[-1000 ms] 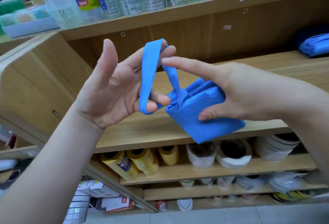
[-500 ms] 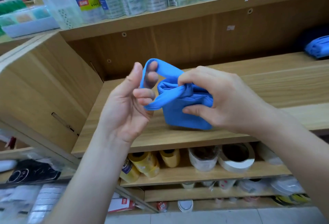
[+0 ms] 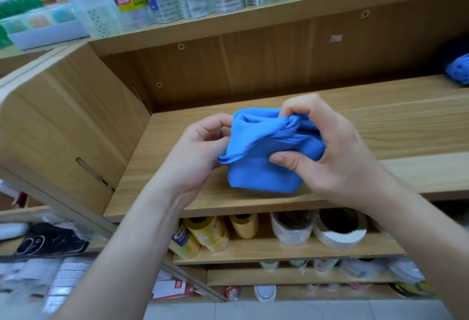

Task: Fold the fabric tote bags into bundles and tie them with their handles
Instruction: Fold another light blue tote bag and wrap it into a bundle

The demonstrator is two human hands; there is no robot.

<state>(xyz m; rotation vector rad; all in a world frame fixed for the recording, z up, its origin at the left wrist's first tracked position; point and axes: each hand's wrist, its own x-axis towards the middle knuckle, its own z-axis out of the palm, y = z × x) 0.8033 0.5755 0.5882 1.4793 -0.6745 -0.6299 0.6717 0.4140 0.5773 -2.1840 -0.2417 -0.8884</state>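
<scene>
**Where the handle wrapped, tension mattered**

Because only our grip held the folded tote bag [image 3: 264, 177] together, we judged that the wrap needed even tension. Its handle [image 3: 256, 139] lay as a slanting band across the bundle's upper front. Our left hand [image 3: 200, 149] pinched the handle's loop at the bundle's left side, fingers curled. Our right hand [image 3: 330, 157] gripped the bundle, thumb pressed on its front and fingers curled over the gathered top. The bundle stood near the front edge of the wooden shelf [image 3: 380, 126], toward its left end; whether it rested on the board we could not tell. Drawing the loop snug while the thumb pinned the folds seemed wisest. A second blue bag [image 3: 459, 69] lay at the shelf's far right, and tape rolls [image 3: 340, 228] sat on the shelf below.
</scene>
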